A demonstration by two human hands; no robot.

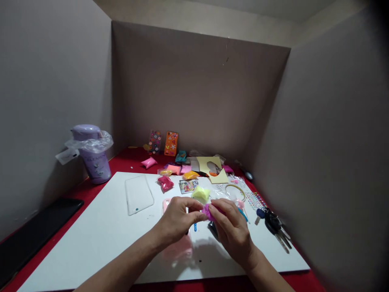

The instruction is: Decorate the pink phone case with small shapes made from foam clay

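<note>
In front of me, both hands meet over the white board [100, 243]. My left hand [176, 217] pinches one side of a small lump of purple clay [207, 211] between thumb and fingers. The fingers of my right hand [232, 227] close on its other side; whether a wrapper is around the clay I cannot make out. Below the hands lies a pink phone case [179, 248], partly hidden by my left hand. A small blue tool [195, 227] is between the hands, and a pale yellow clay packet [201, 193] sits just beyond them.
A clear phone case [139, 194] lies left on the board. Red [165, 183] and orange packets [191, 175] are farther back. Decorated cases [171, 143] lean at the back wall. Keys [275, 227] are at right; a purple tumbler [94, 158] and black phone-like slab [39, 231] are at left.
</note>
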